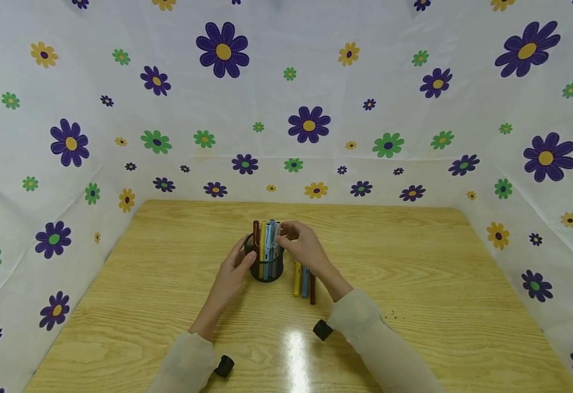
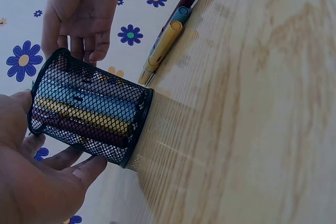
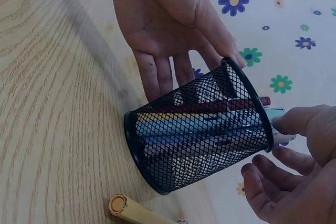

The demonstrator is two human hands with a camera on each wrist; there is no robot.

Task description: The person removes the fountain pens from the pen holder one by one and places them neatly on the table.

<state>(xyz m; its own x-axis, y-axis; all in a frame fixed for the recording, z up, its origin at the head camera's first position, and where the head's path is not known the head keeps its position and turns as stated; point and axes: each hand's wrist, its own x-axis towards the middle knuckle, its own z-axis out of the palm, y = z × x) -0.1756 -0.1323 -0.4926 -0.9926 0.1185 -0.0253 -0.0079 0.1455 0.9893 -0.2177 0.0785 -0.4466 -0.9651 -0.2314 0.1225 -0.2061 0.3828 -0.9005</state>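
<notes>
A black mesh pen cup (image 3: 210, 169) stands upright on the table, holding several pens. Among these are a dark red pen (image 1: 256, 229), a yellow one, light blue ones (image 1: 269, 243) and a grey pen (image 1: 276, 246). My left hand (image 1: 231, 270) grips the cup from the left, thumb and fingers curved round its wall. At the rim on the other side, my right hand (image 1: 305, 248) pinches the top of the grey pen, its thumb against the pen tops in the right wrist view. The lower ends of the pens are inside the mesh.
Just right of the cup, a yellow pen (image 1: 296, 284), a blue pen (image 1: 305, 284) and a dark red pen (image 1: 313, 289) lie side by side on the wooden table (image 1: 168, 305). A flower-patterned white cloth (image 1: 266, 93) rises behind and along both sides.
</notes>
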